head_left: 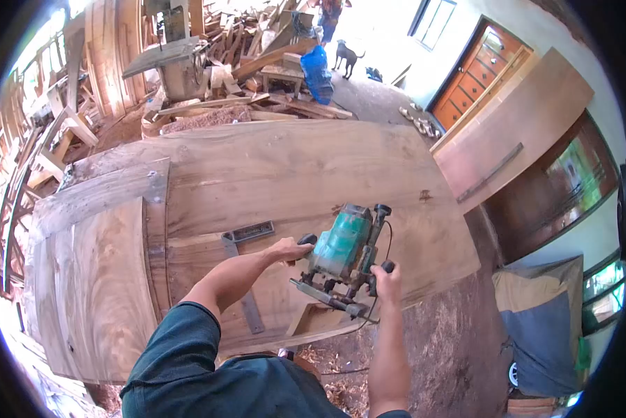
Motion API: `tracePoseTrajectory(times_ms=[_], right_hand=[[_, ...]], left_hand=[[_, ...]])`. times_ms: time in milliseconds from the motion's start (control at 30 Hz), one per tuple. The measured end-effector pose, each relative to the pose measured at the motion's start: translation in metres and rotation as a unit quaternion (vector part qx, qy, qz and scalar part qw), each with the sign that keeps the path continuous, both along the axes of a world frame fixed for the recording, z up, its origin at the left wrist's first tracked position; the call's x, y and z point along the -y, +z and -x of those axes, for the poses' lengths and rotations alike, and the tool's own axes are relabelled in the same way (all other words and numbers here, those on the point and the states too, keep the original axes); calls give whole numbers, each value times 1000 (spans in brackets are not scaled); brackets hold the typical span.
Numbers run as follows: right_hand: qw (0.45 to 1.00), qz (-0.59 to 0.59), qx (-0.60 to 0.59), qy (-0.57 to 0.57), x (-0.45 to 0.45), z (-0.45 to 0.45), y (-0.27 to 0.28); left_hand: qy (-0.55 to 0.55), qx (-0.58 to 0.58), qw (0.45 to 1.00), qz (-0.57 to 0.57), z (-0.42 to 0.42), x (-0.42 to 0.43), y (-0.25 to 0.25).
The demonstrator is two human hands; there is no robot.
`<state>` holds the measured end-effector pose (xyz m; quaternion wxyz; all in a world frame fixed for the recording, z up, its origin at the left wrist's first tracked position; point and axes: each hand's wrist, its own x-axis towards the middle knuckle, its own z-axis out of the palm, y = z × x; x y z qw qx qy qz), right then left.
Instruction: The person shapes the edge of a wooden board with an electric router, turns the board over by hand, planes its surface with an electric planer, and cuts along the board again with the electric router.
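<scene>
A green router with a dark metal base is held over the front edge of a large wooden board. My left hand is wrapped round its left black knob. On the other side, my right hand grips the right knob, and a black cable runs beside it. Whether the base touches the wood I cannot tell. A metal square lies flat on the board, left of the router. Below the base, a pale wooden piece shows at the board's edge.
Thinner panels lie stacked at the left. Scrap wood is heaped behind the board. A dog and a person stand at the back. Panels lean on the right wall, near a cloth-covered object.
</scene>
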<state>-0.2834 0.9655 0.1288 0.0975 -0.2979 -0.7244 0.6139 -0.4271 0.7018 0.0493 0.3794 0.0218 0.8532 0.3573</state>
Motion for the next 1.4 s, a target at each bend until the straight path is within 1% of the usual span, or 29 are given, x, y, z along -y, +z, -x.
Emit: tracePoseTrajectory(times_ms=[100, 267, 333, 467, 567, 600, 633, 667, 733, 800, 833, 867, 900, 933, 967, 1000, 1033, 1067, 1133, 1167, 1200, 1233, 1267, 1333, 1367, 1400], right_hand=[[999, 26, 36, 9, 0, 23, 3], [994, 46, 96, 22, -8, 51, -7], [991, 56, 119, 27, -13, 59, -10], [984, 76, 144, 65, -30, 75, -28], [983, 76, 153, 64, -30, 83, -31], [980, 90, 156, 90, -34, 85, -36], [977, 106, 153, 101, -35, 88, -38], [974, 126, 157, 100, -40, 92, -47], [978, 96, 164, 92, -39, 93, -45], [968, 140, 175, 114, -63, 100, -70], [965, 121, 197, 122, -56, 99, -57], [946, 188, 195, 176, -60, 101, -58], [947, 180, 200, 176, -63, 104, -60], [947, 174, 216, 160, -60, 106, -54], [937, 195, 218, 190, -67, 109, -58], [927, 238, 203, 208, -61, 109, -52], [928, 252, 189, 197, -62, 110, -56], [918, 230, 210, 245, -68, 114, -61], [914, 247, 209, 243, -98, 128, -96], [911, 257, 215, 241, -113, 136, -109], [911, 269, 205, 237, -106, 133, -109], [911, 280, 195, 231, -102, 129, -103], [902, 294, 218, 228, -103, 129, -99], [885, 284, 266, 255, -135, 148, -132], [877, 277, 287, 268, -157, 164, -153], [891, 250, 280, 254, -156, 166, -150]], left_hand=[[-8, 15, 1000, -2, 16, 1, -15], [-20, 33, 999, 20, 30, -1, -32], [-20, 37, 999, 27, 32, -1, -29], [-25, 45, 999, 18, 34, -2, -34], [-11, 38, 999, 19, 34, -3, -41], [0, 24, 1000, 10, 34, -3, -51], [13, 34, 999, 9, 34, -4, -59], [27, 41, 999, -5, 29, 0, -52], [33, 66, 997, 4, 27, 4, -44], [55, 49, 997, -18, 24, 21, -41], [71, -12, 996, -57, 21, 35, -60], [102, -50, 992, -50, 14, 52, -56], [127, -90, 987, -43, 3, 68, -45], [170, -140, 974, -55, -21, 86, -26], [209, -189, 957, -66, -51, 102, -13], [246, -195, 947, -70, -78, 115, -28], [264, -176, 944, -89, -120, 130, 9], [269, -175, 944, -83, -158, 142, -15], [295, -176, 936, -80, -247, 153, 4], [320, -156, 932, -60, -292, 152, -6], [343, -140, 928, -38, -333, 152, -13], [364, -65, 929, -26, -368, 151, -3], [361, -39, 931, -17, -403, 152, -8], [411, 0, 911, 25, -470, 151, -38], [442, 24, 896, 49, -491, 152, -45], [469, 50, 879, 71, -510, 153, -51]])
